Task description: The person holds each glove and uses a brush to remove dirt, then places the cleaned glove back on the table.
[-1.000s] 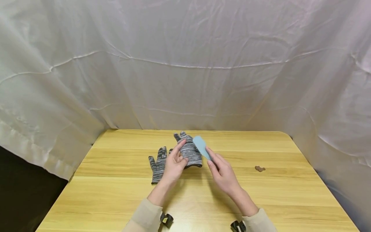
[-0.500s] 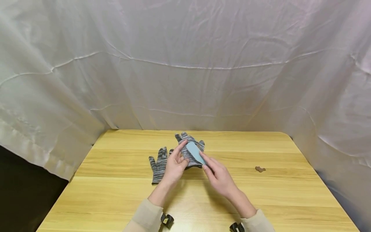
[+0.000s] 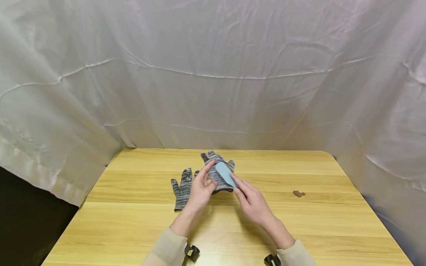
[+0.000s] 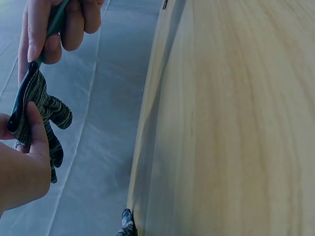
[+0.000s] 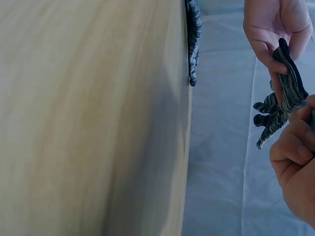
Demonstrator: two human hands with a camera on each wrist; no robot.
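My left hand [image 3: 201,188] pinches a grey-and-black knit glove [image 3: 213,177] near its cuff, between thumb and fingers. The glove is held up off the table, its fingers pointing away, as the left wrist view also shows. In my right hand [image 3: 254,203] is the handle of a light blue paddle-shaped tool [image 3: 225,173]. Its flat head lies over the glove's palm area, and its underside is hidden. A second glove [image 3: 182,192] of the same knit lies flat on the table, partly behind my left hand.
On the right side of the wooden table [image 3: 316,221] lies a small brown irregular piece [image 3: 298,193]. A pale cloth curtain [image 3: 213,103] hangs along the table's back and sides.
My right hand has moved the blue tool leftward from the glove's right edge to over its middle, then slightly back right. My left hand and the glove have hardly moved.
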